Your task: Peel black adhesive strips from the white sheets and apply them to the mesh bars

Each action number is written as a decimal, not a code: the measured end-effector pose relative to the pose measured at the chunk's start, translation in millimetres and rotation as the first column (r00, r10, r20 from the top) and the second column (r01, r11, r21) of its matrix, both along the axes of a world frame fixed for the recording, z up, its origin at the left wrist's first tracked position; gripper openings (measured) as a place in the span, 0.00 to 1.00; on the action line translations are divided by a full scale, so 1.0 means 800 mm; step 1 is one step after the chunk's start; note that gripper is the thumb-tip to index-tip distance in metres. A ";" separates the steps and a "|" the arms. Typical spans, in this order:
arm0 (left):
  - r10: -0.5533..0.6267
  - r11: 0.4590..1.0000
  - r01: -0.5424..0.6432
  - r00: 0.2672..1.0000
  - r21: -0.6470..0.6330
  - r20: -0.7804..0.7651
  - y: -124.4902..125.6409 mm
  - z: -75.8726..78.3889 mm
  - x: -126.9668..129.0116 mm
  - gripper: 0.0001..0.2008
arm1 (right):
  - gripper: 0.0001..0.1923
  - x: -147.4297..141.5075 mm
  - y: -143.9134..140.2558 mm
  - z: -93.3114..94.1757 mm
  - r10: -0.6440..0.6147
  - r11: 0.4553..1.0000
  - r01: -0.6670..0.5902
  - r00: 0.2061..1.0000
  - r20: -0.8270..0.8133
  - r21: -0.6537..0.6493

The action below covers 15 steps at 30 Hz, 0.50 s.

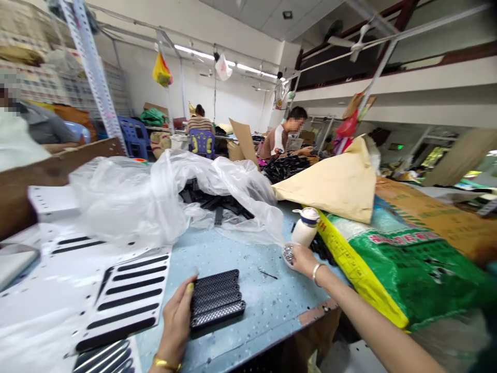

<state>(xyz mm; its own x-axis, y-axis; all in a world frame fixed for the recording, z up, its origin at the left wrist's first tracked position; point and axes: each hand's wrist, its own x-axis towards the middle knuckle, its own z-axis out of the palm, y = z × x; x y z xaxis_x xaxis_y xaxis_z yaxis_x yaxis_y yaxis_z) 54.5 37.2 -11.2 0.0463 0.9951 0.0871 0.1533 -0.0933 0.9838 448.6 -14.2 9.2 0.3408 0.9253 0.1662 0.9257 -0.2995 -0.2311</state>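
Left hand: the left hand (176,324) was nearest the camera, low in the middle, with a gold bracelet (166,364) on the wrist. Its fingers were bent and pressed against the left side of a stack of black slotted strips (216,299). It touched the stack but did not lift it.
Black strips: the stack lay flat on the blue table (267,305), close to the front edge.
White plate: a white metal plate (128,295) with long black slots lay just left of the hand.
Right hand: the right hand (305,259) reached out farther back, with a thin bangle (316,272) on the wrist. Its fingers curled around a small dish (288,254) of tiny shiny bits. Whether it truly gripped the dish, I cannot tell.
White bottle: a white bottle (305,226) with a dark ring stood just behind the dish.
Plastic bag: a big clear plastic bag (155,199) lay at the back of the table, with more black parts (217,202) inside.
Sack: a green and yellow sack (392,264) lay on the right, under a brown paper sheet (334,184).
Other people: two people (285,137) sat far away at another table.
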 end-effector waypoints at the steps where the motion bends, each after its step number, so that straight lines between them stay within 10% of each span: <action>1: 0.005 1.000 -0.005 1.000 -0.002 0.028 -0.002 0.001 0.001 0.27 | 0.13 0.001 -0.003 -0.002 0.014 0.998 -0.013 1.000 0.012 -0.055; 15: 0.006 1.000 -0.007 0.999 0.025 0.046 -0.016 0.004 0.010 0.25 | 0.08 0.029 -0.006 -0.015 0.004 0.991 0.017 0.986 0.164 -0.129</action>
<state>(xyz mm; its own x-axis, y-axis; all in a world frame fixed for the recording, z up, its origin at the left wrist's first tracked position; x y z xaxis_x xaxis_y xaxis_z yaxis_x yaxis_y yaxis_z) 62.4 24.2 -7.9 0.0352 0.9928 0.1144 0.1084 -0.1176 0.9871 471.5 -19.3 -3.1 0.3253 0.9404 0.0986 0.9456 -0.3234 -0.0357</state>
